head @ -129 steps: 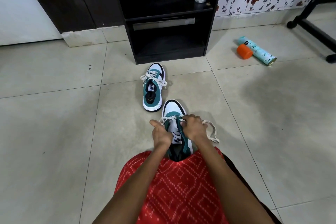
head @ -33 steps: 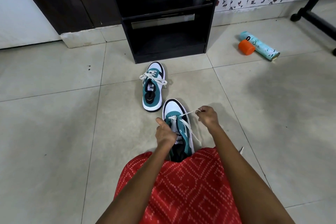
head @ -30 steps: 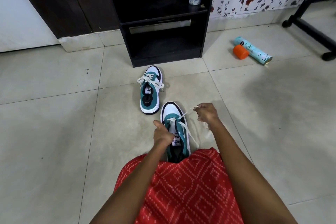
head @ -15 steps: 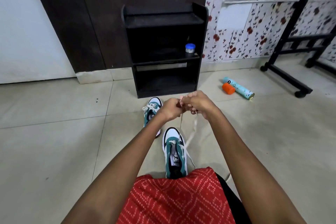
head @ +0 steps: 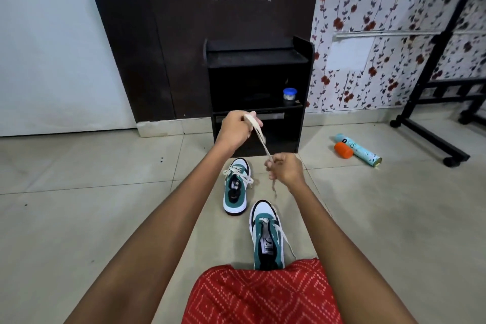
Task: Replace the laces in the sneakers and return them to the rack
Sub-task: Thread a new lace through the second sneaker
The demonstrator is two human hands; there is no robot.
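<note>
Now: left hand (head: 234, 131), right hand (head: 287, 172) both pinch flat cream shoelace (head: 259, 136), stretched between them, near side of black wooden rack (head: 257, 58).

Light: bright, even, diffuse, with no source in frame. Floor (head: 79, 218) tiles read matte with no glare. Shadows are weak and soft-edged, with slight shading on the tiles between your forearms at lower centre. The rack (head: 305, 73) interior at upper centre goes near black and its detail is lost. The lace (head: 259, 135) between your left hand (head: 234, 131) and right hand (head: 286, 172) is smeared by motion, and the fingers are soft-edged. Wide-angle bend: the black stand (head: 428, 70) at upper right bows, and wall lines lean at upper left.
</note>
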